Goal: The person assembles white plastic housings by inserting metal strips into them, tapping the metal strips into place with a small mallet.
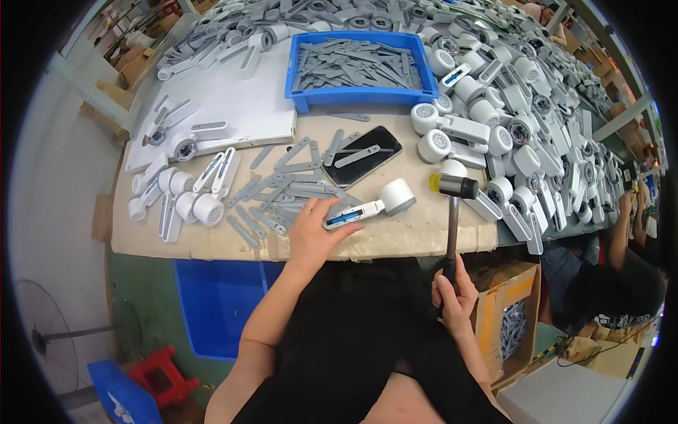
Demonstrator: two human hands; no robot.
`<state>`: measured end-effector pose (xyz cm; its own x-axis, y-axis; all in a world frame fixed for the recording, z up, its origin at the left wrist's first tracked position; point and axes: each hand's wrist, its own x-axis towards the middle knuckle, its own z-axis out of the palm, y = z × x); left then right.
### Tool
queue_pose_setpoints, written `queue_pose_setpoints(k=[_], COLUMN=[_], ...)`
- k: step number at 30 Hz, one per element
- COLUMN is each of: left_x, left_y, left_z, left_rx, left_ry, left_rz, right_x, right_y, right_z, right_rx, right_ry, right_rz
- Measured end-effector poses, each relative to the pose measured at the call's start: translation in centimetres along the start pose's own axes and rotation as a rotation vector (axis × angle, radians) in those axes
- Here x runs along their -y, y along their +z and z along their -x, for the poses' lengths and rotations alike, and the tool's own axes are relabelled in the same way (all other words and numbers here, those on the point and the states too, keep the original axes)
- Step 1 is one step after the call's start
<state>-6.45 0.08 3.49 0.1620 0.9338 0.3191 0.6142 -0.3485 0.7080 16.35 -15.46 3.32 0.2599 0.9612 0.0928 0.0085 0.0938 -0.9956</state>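
Note:
My left hand (315, 234) is closed round the handle end of a white handheld fan (397, 196), which lies near the table's front edge with its round head to the right. Its handle is uncovered, showing a blue strip inside. My right hand (456, 290) grips the black handle of a mallet (454, 185) with a metal shaft and a yellow and black head. The mallet is raised, apart from the fan. Loose grey handle covers (296, 191) lie scattered beyond my left hand. A black phone (361, 157) rests among them, one cover on its screen.
A blue bin (291, 74) of grey covers stands at the back. White fans (526, 141) pile up along the right and far side; several more (208, 208) lie at left by a white board (233, 95). Below right is a cardboard box (487, 325). Another person (607, 283) sits at far right.

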Motion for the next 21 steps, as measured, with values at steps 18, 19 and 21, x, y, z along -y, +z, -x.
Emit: queue_pose_setpoints(k=[18,19,21], left_x=[2.0,2.2,2.5], left_y=[0.5,0.3,-0.2], left_z=[0.3,0.5,0.9], left_rx=[0.113,0.116,0.105], left_ry=[-0.038,-0.038,0.133], left_rz=[0.122,0.121,0.086], right_x=[-0.1,-0.1,0.0], right_y=[0.5,0.4,0.4], right_z=[0.8,0.8,0.8], right_rx=[0.004,0.006,0.007], right_ry=[-0.008,-0.010,-0.011], right_rz=[-0.049,-0.038,-0.029])
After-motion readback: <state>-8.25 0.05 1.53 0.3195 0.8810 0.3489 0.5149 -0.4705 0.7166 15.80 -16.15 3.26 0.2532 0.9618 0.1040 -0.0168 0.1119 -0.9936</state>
